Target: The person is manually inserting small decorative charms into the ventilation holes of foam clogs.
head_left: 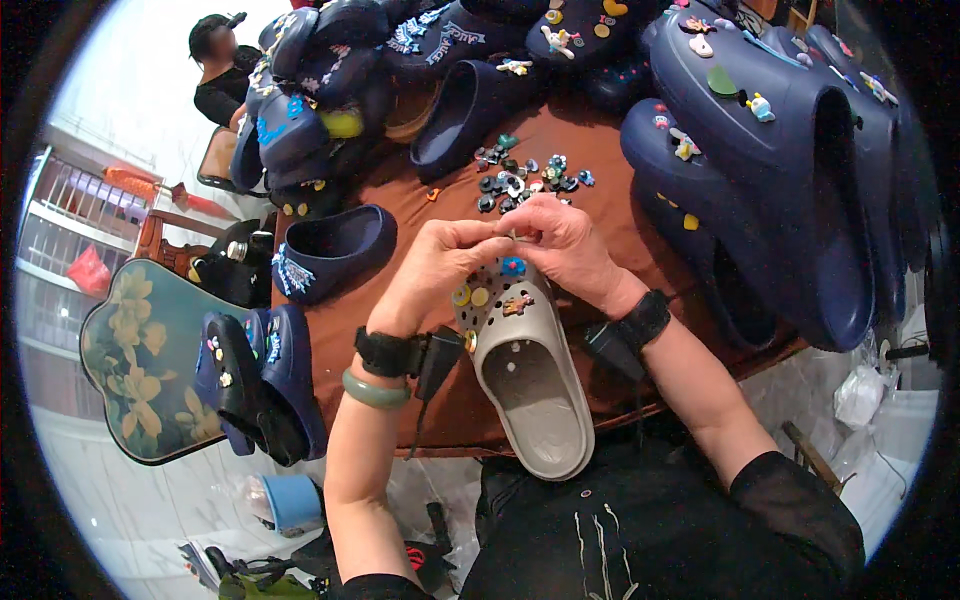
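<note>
A grey clog (540, 385) lies on the brown cloth right in front of me, its toe pointing away and its heel at the table's near edge. Over its toe, my left hand (450, 258) and my right hand (568, 240) meet with closed fingertips, pinching something too small and hidden to name. Several shoe charms sit on the clog's holed upper, among them a blue flower charm (513, 266), a brown figure charm (517, 304) and round yellow ones. Just beyond my fingers is a loose pile of small charms (520, 185), mostly dark, green and white.
Navy clogs with charms are heaped at the far side and stacked high on the right (740, 130). A single navy clog (335, 250) rests at the left table edge. More clogs stand on a flowered chair (140, 370); a blue bin (290, 502) is below. A person (220, 80) is at far left.
</note>
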A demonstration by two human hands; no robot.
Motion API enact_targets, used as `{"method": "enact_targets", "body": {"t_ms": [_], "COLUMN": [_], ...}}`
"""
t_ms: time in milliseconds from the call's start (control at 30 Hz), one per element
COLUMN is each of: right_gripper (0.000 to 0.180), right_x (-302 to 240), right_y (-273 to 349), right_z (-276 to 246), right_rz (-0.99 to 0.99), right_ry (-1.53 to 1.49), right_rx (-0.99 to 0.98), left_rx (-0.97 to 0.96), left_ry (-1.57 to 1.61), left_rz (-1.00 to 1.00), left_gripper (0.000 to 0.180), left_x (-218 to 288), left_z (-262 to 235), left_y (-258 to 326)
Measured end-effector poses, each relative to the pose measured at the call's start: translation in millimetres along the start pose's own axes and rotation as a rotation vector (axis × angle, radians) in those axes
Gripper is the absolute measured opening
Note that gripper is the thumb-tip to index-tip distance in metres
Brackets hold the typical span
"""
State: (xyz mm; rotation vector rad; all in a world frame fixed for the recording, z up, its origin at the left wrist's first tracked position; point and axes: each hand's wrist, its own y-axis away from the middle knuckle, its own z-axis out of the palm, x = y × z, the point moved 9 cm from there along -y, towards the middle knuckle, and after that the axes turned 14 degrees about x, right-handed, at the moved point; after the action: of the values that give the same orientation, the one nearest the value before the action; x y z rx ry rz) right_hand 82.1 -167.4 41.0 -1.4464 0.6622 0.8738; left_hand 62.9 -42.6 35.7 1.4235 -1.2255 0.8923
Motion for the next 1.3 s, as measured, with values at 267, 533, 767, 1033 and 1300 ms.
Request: {"method": "enact_targets", "body": {"t_ms": [267,533,767,1033,1300], "right_gripper": [0.027,0.023,0.022,0.019,0.016], "right_x": [18.8,32.2,29.4,40.7,46.3], "right_y": [-3.2,0.2,-2.1,5.3,11.7], "right_z": [-1.1,-1.5,-6.7,2.8,12.5], "right_rz": [0.185,0.230,0.206,0.249,0.254], "right_ry": [-0.084,-0.025,0.042,0.098,0.088], "right_rx": [-0.029,-0.034,-0.027,-0.087,-0.118], "left_rx": [0.247,0.380,0.255,0.190,0.219], "left_ry": [-0.079,-0.346,-0.559,-0.910,0.143], "left_rz": [0.273,0.587,0.622,0.720,-0.058], "left_gripper": [0.014,0.017,0.020,0.027,0.015], "left_x": [3.3,7.3,15.2,24.3,-43.4], "left_z": [-31.3,-22.2,-7.8,0.1,-30.2], "left_y": [5.0,25.3,35.3,40.7,-6.1]}}
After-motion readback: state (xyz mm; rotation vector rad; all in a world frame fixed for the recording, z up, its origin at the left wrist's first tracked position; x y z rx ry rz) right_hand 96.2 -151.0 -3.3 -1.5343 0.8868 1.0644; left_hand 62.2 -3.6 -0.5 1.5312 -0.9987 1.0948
